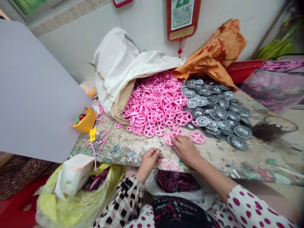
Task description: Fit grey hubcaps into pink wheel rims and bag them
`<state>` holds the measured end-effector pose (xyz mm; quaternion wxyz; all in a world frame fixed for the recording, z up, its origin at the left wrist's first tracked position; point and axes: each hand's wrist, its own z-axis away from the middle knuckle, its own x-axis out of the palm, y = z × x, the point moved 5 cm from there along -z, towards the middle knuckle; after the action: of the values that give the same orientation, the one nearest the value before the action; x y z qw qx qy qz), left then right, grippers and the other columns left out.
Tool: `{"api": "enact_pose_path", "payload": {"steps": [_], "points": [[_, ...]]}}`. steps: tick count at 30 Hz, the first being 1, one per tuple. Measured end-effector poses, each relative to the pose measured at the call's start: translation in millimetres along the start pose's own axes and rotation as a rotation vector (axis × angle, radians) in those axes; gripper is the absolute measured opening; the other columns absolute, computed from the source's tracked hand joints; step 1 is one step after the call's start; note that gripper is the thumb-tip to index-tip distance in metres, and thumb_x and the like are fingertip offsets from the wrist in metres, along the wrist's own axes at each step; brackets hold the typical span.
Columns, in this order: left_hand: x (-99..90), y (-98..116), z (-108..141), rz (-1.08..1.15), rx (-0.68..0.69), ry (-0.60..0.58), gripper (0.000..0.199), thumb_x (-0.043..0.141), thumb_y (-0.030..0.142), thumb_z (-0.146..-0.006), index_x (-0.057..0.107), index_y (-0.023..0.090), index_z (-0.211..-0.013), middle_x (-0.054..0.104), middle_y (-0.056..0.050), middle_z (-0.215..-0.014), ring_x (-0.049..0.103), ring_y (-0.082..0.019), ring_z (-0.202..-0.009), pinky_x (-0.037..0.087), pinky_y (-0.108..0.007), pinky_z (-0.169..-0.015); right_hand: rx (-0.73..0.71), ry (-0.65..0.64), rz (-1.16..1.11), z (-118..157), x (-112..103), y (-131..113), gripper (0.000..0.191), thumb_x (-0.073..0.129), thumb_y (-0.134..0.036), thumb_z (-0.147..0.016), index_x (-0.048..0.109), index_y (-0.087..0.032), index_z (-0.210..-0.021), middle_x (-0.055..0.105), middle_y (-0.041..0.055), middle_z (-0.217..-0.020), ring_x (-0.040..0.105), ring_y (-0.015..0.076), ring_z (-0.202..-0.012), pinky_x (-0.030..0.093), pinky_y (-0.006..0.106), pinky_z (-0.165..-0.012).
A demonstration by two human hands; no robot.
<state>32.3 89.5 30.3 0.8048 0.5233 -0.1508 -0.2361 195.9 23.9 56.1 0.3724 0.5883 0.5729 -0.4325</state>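
Note:
My right hand reaches over the table, its fingertips closed on the edge of a pink four-spoked plastic wheel. Another pink wheel lies just right of those fingers. My left hand is by the table's front edge, thumb and fingers curled together. Whatever it may hold is hidden. Beside its fingertips, blurred pink wheels show at the edge. Beyond both hands spreads a heap of pink wheels, spilling from a white sack. To its right lies a pile of grey discs.
An orange sack lies behind the discs. At left are a yellow scoop-like container, thin pink sticks and a yellow plastic bag. Below the edge, a white bag holds darker pink wheels. A dark transparent cup stands right.

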Motion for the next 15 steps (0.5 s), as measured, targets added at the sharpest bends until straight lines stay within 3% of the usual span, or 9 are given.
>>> {"api": "enact_pose_path", "payload": {"steps": [4, 9, 12, 15], "points": [[0.6, 4.5, -3.3, 0.033, -0.100, 0.017, 0.045, 0.062, 0.056, -0.070, 0.056, 0.016, -0.088, 0.065, -0.002, -0.064, 0.057, -0.010, -0.047, 0.045, -0.021, -0.048, -0.081, 0.050, -0.079, 4.7, 7.2, -23.9, 0.034, 0.051, -0.022, -0.089, 0.058, -0.017, -0.122, 0.060, 0.0143, -0.117, 0.053, 0.0253, -0.103, 0.041, 0.039, -0.088], [-1.4, 4.2, -8.0, 0.061, -0.186, 0.025, 0.029, 0.067, 0.041, -0.071, 0.052, 0.016, -0.076, 0.063, -0.001, -0.060, 0.058, -0.011, -0.045, 0.045, -0.020, -0.046, -0.187, 0.083, -0.233, 12.3, 0.0, -32.0, 0.036, 0.049, -0.020, -0.088, 0.057, -0.017, -0.123, 0.058, 0.0150, -0.121, 0.050, 0.0244, -0.109, 0.042, 0.039, -0.091], [-2.5, 3.7, -7.5, 0.137, -0.187, 0.017, 0.026, 0.068, 0.035, -0.071, 0.050, 0.017, -0.074, 0.061, 0.000, -0.058, 0.061, -0.012, -0.047, 0.046, -0.020, -0.047, -0.108, 0.114, -0.243, 7.7, -14.1, 2.2, 0.036, 0.046, -0.021, -0.089, 0.057, -0.018, -0.123, 0.057, 0.0138, -0.123, 0.048, 0.0246, -0.113, 0.040, 0.040, -0.094], [-2.9, 4.5, -6.0, 0.166, -0.186, 0.004, 0.026, 0.068, 0.033, -0.071, 0.048, 0.017, -0.073, 0.061, 0.001, -0.057, 0.062, -0.013, -0.048, 0.047, -0.019, -0.046, 0.199, 0.137, -0.074, -2.2, -23.6, 64.9, 0.037, 0.043, -0.023, -0.089, 0.059, -0.015, -0.121, 0.057, 0.0164, -0.123, 0.048, 0.0284, -0.113, 0.039, 0.043, -0.093]]}}
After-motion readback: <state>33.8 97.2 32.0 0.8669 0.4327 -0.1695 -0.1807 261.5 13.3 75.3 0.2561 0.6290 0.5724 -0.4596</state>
